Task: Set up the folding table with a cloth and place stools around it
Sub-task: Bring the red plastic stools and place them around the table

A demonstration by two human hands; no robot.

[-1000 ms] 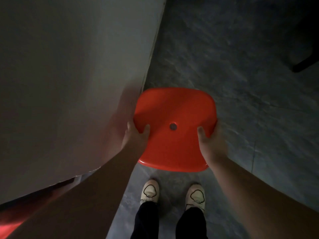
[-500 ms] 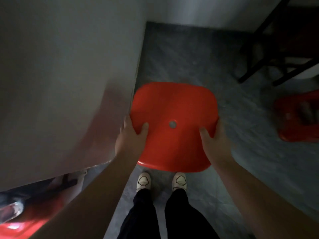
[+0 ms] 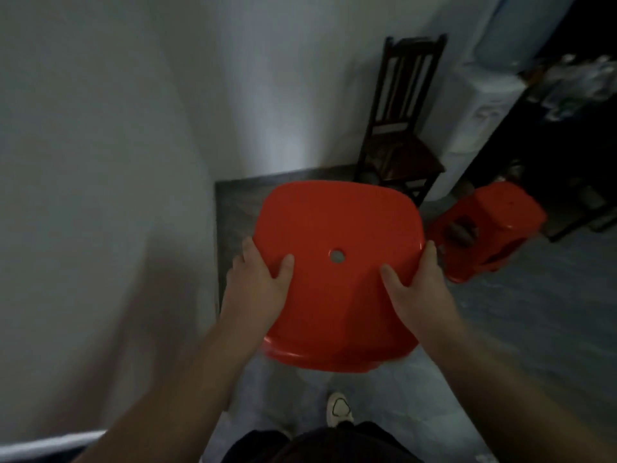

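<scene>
I hold a red plastic stool [image 3: 337,222] by its square seat, which has a small round hole in the middle. My left hand [image 3: 257,285] grips the seat's left edge and my right hand [image 3: 417,289] grips its right edge, thumbs on top. The stool is held above the floor in front of my legs; its legs are hidden under the seat. Right beside it on the left is the table covered with a pale cloth [image 3: 100,262], whose edge runs close to the stool.
A further stack of red stools [image 3: 490,228] stands on the grey floor to the right. Behind it are a dark wooden chair [image 3: 397,128] against the white wall, a water dispenser [image 3: 480,95] and dark furniture [image 3: 551,162] at the far right.
The view has tilted up, bringing the wall, chair, dispenser and other red stools into sight. The stool sits higher and nearer in the frame. Both hands keep the same grip.
</scene>
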